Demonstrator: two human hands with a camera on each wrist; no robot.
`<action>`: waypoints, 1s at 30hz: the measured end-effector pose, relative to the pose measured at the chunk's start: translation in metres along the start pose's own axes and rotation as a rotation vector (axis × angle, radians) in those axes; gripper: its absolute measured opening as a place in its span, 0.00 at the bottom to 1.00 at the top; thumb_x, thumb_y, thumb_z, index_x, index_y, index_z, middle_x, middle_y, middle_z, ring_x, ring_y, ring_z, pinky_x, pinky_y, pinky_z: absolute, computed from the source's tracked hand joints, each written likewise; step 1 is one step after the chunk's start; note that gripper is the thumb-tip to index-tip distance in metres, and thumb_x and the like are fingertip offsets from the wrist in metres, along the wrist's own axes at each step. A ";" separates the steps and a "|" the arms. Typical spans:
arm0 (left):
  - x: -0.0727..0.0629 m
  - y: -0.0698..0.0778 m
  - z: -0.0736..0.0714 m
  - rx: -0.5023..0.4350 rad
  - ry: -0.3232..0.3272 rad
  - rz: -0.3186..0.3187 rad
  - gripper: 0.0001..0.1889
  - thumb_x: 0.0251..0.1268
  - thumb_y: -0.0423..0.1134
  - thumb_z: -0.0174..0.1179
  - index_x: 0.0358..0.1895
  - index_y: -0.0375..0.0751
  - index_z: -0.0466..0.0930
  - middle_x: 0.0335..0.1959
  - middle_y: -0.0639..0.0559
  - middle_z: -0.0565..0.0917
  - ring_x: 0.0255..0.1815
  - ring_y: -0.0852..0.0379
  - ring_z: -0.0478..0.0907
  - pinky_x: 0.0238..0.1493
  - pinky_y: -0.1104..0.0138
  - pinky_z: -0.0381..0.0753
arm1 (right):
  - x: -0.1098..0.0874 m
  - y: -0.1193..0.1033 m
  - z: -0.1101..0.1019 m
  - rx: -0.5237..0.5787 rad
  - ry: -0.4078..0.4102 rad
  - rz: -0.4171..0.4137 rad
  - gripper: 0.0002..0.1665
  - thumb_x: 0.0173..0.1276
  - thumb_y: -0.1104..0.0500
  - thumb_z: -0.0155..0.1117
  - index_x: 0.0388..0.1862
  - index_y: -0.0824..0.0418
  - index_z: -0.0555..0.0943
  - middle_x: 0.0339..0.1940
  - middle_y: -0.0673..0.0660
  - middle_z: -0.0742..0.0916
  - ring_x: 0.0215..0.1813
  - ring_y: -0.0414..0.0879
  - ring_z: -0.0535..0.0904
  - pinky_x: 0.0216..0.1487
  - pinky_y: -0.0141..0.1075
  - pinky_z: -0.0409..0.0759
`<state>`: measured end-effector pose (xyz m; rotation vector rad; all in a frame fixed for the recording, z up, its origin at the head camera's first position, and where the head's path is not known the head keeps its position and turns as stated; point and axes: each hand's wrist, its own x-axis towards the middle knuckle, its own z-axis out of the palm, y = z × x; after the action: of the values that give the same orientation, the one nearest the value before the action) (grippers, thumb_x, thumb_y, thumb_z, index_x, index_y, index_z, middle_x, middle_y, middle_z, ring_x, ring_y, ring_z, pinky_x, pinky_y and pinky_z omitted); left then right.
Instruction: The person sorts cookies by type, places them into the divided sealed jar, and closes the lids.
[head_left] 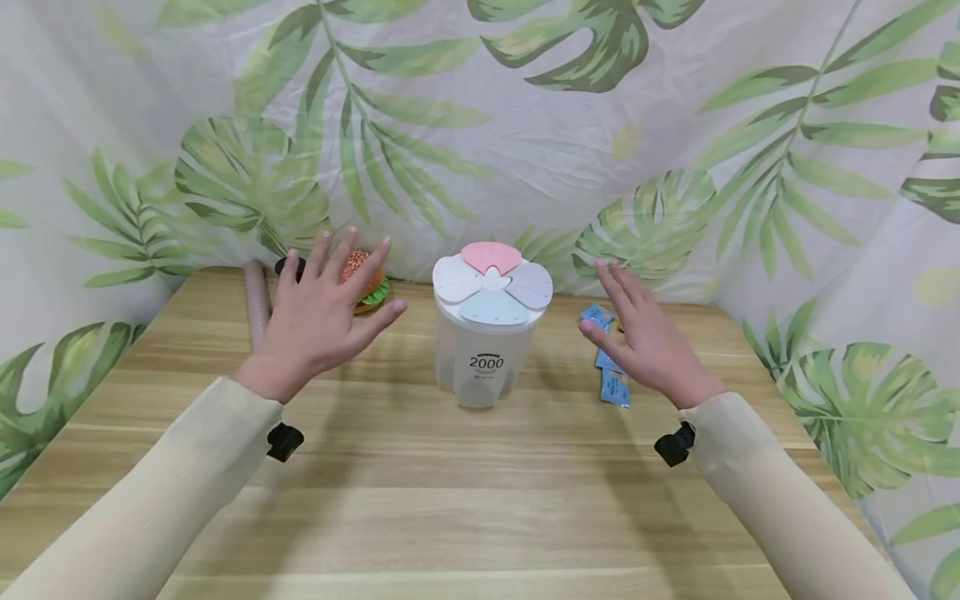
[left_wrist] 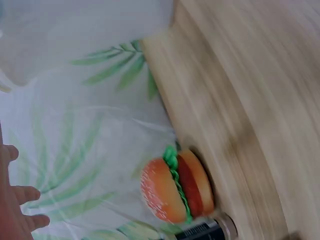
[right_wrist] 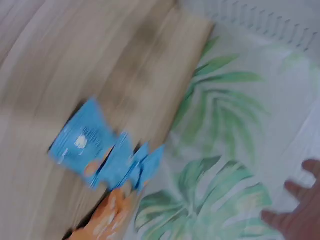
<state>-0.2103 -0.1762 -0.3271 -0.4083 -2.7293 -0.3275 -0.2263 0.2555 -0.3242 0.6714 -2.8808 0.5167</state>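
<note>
A translucent plastic canister with pastel petal-shaped lid stands upright on the pale wood-grain table. The left hand and right hand flank it — empty, fingers extended, not touching, neither clearly nearer.

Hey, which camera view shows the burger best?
The left wrist view: the burger appears side-on there, its layers plainly visible, with no hand in front. The head view shows it partly hidden behind the left hand; the right wrist view doesn't show it.
</note>
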 end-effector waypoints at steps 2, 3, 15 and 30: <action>0.001 0.005 -0.002 -0.042 0.040 0.045 0.41 0.75 0.71 0.50 0.85 0.66 0.51 0.87 0.43 0.56 0.86 0.33 0.51 0.81 0.29 0.47 | 0.002 -0.007 -0.002 0.090 0.017 -0.061 0.48 0.81 0.38 0.55 0.89 0.38 0.42 0.90 0.52 0.51 0.90 0.57 0.45 0.85 0.66 0.51; 0.001 0.008 -0.003 -0.068 0.060 0.068 0.40 0.74 0.69 0.52 0.85 0.64 0.54 0.85 0.43 0.59 0.85 0.34 0.54 0.81 0.30 0.49 | 0.003 -0.012 -0.003 0.134 0.022 -0.092 0.48 0.81 0.40 0.57 0.88 0.38 0.43 0.90 0.51 0.52 0.90 0.56 0.46 0.85 0.66 0.51; 0.006 0.046 -0.009 -0.346 0.127 0.411 0.35 0.67 0.50 0.73 0.75 0.45 0.74 0.75 0.45 0.78 0.80 0.42 0.69 0.79 0.45 0.70 | 0.017 -0.070 -0.006 0.259 0.135 -0.465 0.39 0.70 0.60 0.74 0.78 0.59 0.73 0.78 0.58 0.77 0.83 0.56 0.67 0.83 0.51 0.67; 0.014 0.067 -0.003 -0.433 0.105 0.553 0.21 0.74 0.39 0.66 0.67 0.41 0.82 0.68 0.45 0.84 0.75 0.43 0.77 0.80 0.47 0.70 | 0.025 -0.082 -0.007 0.271 0.127 -0.550 0.29 0.67 0.67 0.74 0.67 0.62 0.83 0.67 0.58 0.87 0.77 0.58 0.76 0.78 0.53 0.73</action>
<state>-0.2002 -0.1109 -0.3077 -1.1881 -2.3041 -0.7524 -0.2114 0.1785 -0.2880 1.3544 -2.3747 0.8261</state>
